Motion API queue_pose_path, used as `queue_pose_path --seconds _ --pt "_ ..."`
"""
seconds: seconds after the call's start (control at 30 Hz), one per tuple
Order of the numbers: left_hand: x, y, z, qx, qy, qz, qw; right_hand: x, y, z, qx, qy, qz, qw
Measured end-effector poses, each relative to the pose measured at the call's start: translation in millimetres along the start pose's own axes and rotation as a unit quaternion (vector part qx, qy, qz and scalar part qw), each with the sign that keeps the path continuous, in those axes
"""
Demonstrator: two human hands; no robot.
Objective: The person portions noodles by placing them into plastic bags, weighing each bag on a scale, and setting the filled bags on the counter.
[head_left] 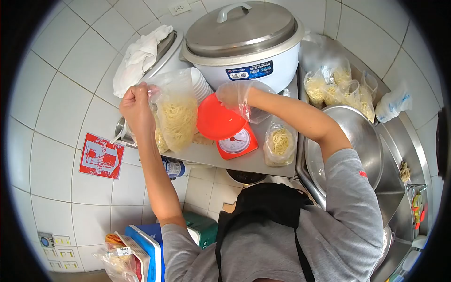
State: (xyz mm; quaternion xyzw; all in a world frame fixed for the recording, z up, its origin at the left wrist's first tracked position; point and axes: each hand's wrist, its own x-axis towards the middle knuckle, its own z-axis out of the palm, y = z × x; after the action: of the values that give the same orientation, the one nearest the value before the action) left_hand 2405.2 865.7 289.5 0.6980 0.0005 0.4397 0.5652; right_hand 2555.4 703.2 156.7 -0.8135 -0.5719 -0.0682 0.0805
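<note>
My left hand (pixel 136 107) is closed on the gathered top of a clear plastic bag of noodles (pixel 177 115), which hangs upright at the left of a red kitchen scale (pixel 236 143). The scale's round red pan (pixel 217 121) looks bare. My right hand (pixel 229 95) is at the pan's far right edge, covered by clear, loose plastic (pixel 256 101). That plastic blurs its fingers, and I cannot tell whether they grip the pan or the plastic. To the right of the scale stands another bag of noodles (pixel 280 144) on the steel counter (pixel 199 162).
A large rice cooker (pixel 246 47) stands behind the scale, with stacked white containers (pixel 201 84) beside it. A white cloth (pixel 141 58) drapes over another lidded pot. Several noodle bags (pixel 347 91) and a wide metal basin (pixel 345 141) are on the right. Coolers (pixel 145 249) sit below left.
</note>
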Motion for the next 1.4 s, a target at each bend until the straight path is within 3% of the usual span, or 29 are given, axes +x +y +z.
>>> queue_pose_path --seconds 0.07,0.17,0.27,0.37,0.47,0.57,0.67,0.77,0.87,0.97,1.07,1.13,1.2,1.23,1.3,1.33,1.4 --pt "3 3 4 0.004 -0.012 0.008 1.000 -12 -13 -25 -0.043 -0.056 0.045 0.996" --pt "4 3 12 0.004 -0.029 0.002 1.000 -13 -5 -26 0.038 -0.045 0.054 0.997" --pt "-2 -15 14 -0.012 -0.066 0.000 0.998 -16 13 -35 0.090 0.098 0.104 0.986" --pt "-11 -30 18 -0.026 -0.105 -0.004 0.994 -21 23 -73 0.199 0.218 0.035 0.955" --pt "-15 -36 20 0.000 -0.132 -0.028 0.991 -21 8 -126 0.080 0.270 0.010 0.960" --pt "-14 -34 18 0.028 -0.150 -0.051 0.987 -16 -20 -157 0.121 0.325 -0.020 0.938" --pt "-12 -24 17 0.083 -0.149 -0.084 0.982 2 -32 -152 0.123 0.209 -0.064 0.968" --pt "-12 -14 17 0.105 -0.140 -0.103 0.979 -3 -45 -154 0.147 0.124 -0.034 0.981" --pt "-14 -10 12 0.114 -0.155 -0.085 0.978 0 -38 -147 0.206 0.219 -0.105 0.948" --pt "-14 -11 7 0.123 -0.171 -0.077 0.975 -2 -36 -156 0.119 0.254 -0.070 0.957" --pt "-12 -19 1 0.123 -0.154 -0.081 0.977 -23 -31 -160 0.174 0.190 0.052 0.965" --pt "-9 -23 -3 0.125 -0.131 -0.086 0.980 -37 -31 -133 0.049 0.080 0.132 0.987" --pt "-13 -22 -3 0.130 -0.116 -0.100 0.980 -53 -27 -82 0.111 0.054 -0.023 0.992" --pt "-14 -24 -2 0.126 -0.116 -0.085 0.982 -49 -26 -43 0.059 0.046 -0.069 0.995" --pt "-17 -28 0 0.110 -0.128 -0.050 0.984 -43 -42 -27 0.007 -0.018 -0.043 0.999" --pt "-18 -27 -1 0.121 -0.146 -0.052 0.980 -46 -55 -38 0.016 -0.072 0.025 0.997" --pt "-24 -22 -6 0.134 -0.173 -0.057 0.974 -64 -58 -49 0.063 0.012 0.079 0.995"
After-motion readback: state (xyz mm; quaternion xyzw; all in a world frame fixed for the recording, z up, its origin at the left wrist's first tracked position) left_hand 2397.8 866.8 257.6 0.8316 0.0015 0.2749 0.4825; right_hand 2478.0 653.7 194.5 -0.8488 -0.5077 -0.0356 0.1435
